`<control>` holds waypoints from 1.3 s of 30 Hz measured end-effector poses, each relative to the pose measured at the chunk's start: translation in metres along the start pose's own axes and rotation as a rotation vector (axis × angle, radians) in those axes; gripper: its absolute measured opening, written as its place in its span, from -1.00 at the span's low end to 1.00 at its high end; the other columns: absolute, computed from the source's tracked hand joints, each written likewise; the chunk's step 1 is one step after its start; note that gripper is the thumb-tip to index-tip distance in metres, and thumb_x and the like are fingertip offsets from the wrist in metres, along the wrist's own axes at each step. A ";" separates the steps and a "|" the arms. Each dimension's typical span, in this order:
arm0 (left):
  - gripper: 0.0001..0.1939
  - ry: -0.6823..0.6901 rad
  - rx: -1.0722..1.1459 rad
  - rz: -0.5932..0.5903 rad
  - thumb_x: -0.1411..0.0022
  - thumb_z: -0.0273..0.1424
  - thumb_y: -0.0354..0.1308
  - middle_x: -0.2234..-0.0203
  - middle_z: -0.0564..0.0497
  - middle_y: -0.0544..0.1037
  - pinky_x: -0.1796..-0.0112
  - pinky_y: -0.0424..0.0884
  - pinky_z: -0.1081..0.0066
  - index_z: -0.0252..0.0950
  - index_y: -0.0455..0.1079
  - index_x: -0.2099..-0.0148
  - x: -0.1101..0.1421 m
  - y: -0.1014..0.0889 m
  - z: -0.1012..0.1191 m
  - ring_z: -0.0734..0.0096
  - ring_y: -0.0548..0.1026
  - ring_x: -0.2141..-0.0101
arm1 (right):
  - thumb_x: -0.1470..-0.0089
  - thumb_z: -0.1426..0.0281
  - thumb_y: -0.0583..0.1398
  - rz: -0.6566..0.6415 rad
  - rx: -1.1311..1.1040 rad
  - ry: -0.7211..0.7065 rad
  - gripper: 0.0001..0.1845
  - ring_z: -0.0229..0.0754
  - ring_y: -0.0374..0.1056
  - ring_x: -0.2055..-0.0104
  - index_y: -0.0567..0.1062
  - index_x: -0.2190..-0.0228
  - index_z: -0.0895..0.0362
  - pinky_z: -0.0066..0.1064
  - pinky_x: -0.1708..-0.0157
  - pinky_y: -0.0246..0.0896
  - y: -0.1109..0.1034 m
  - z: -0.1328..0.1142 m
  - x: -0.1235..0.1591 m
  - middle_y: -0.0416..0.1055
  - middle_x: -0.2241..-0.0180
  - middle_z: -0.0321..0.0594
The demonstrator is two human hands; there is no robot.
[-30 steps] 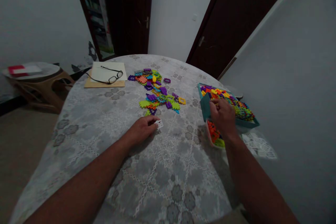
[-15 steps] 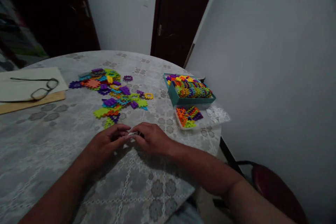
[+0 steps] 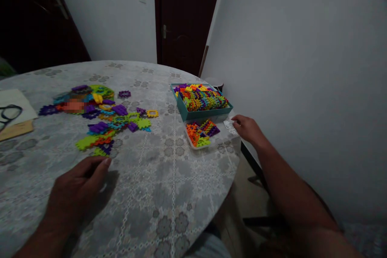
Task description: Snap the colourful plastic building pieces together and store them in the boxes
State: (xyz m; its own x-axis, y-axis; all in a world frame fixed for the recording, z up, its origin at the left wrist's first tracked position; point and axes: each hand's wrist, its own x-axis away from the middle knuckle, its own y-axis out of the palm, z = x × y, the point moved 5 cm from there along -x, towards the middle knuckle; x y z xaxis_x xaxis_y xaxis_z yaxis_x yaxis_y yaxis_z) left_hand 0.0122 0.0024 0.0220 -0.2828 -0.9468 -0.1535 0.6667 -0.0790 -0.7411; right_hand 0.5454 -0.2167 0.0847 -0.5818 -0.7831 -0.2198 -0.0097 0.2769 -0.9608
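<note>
My right hand (image 3: pixel 247 127) reaches to the table's right side, over several flat white pieces (image 3: pixel 229 125). Its thumb and forefinger are slightly apart at these pieces, and part of the pile is hidden beneath the hand. My left hand (image 3: pixel 77 189) rests low over the tablecloth at the left, its thumb laid against the curled fingers. A small pale bit shows under that thumb, too unclear to name. Just beyond the left fingertips spreads a loose heap of colourful toothed plastic pieces (image 3: pixel 121 120), in purple, green, orange, blue and yellow.
A teal box (image 3: pixel 202 113) full of interlocking colourful pieces stands at the table's right. In front of it is a clear plastic tray (image 3: pixel 199 147) with more pieces. Eyeglasses (image 3: pixel 12 113) lie on paper at the far left. The round table's edge (image 3: pixel 225 195) curves close by.
My hands, together over a small white thing before, have come apart. The right has moved far right to the white pieces; the left stays near the heap. The view has turned right.
</note>
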 end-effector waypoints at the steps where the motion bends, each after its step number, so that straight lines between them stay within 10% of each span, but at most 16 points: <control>1: -0.66 0.005 -0.012 0.023 -0.30 0.04 0.18 0.22 0.04 0.75 0.14 0.54 0.24 -0.06 0.58 0.16 0.001 -0.001 0.001 0.05 0.68 0.21 | -0.33 0.43 0.20 -0.022 0.086 0.023 -0.64 -0.01 0.60 -0.01 0.71 -0.05 0.15 -0.30 -0.06 0.37 0.004 0.016 -0.004 0.72 0.02 0.00; 11: -0.76 0.019 -0.099 0.042 -0.28 -0.04 0.22 0.29 0.08 0.75 0.16 0.54 0.27 -0.03 0.55 0.18 -0.002 -0.004 0.008 0.08 0.69 0.23 | -0.30 0.38 0.25 -0.133 0.285 0.063 -0.64 0.14 0.52 -0.14 0.77 -0.03 0.00 -0.12 -0.10 0.37 0.036 0.055 -0.015 0.70 -0.04 0.02; 27: -0.69 0.090 -0.182 0.118 -0.35 -0.04 0.13 0.28 0.03 0.75 0.17 0.55 0.24 -0.10 0.57 0.16 -0.008 0.006 -0.010 0.10 0.70 0.26 | -0.42 0.38 0.14 0.069 0.293 0.062 -0.63 0.22 0.43 -0.10 0.72 -0.02 0.19 -0.05 -0.04 0.31 0.018 0.046 0.004 0.61 -0.02 0.19; 34: -0.72 0.196 -0.127 0.226 -0.35 -0.10 0.19 0.40 0.06 0.69 0.24 0.50 0.33 -0.15 0.60 0.20 -0.002 0.008 -0.008 0.25 0.63 0.37 | -0.40 0.44 0.19 0.380 -0.277 -0.478 -0.78 0.06 0.53 0.01 0.66 0.09 0.13 -0.09 -0.12 0.40 -0.017 -0.060 0.069 0.65 0.11 0.00; 39: -0.69 0.215 -0.077 0.309 -0.43 -0.15 0.13 0.41 0.02 0.66 0.23 0.48 0.34 -0.22 0.57 0.23 0.006 0.005 0.000 0.29 0.58 0.40 | -0.44 0.49 0.19 0.049 -0.573 -0.953 -0.79 -0.06 0.54 0.03 0.60 0.01 0.11 -0.23 -0.02 0.46 -0.028 -0.175 0.126 0.63 0.08 -0.07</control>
State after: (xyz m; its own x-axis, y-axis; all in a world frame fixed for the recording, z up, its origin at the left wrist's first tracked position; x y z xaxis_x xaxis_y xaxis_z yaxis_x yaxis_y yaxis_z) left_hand 0.0134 -0.0040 0.0173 -0.2202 -0.8343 -0.5054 0.6919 0.2316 -0.6839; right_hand 0.3303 -0.2252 0.1134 0.2684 -0.8033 -0.5317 -0.5212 0.3431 -0.7814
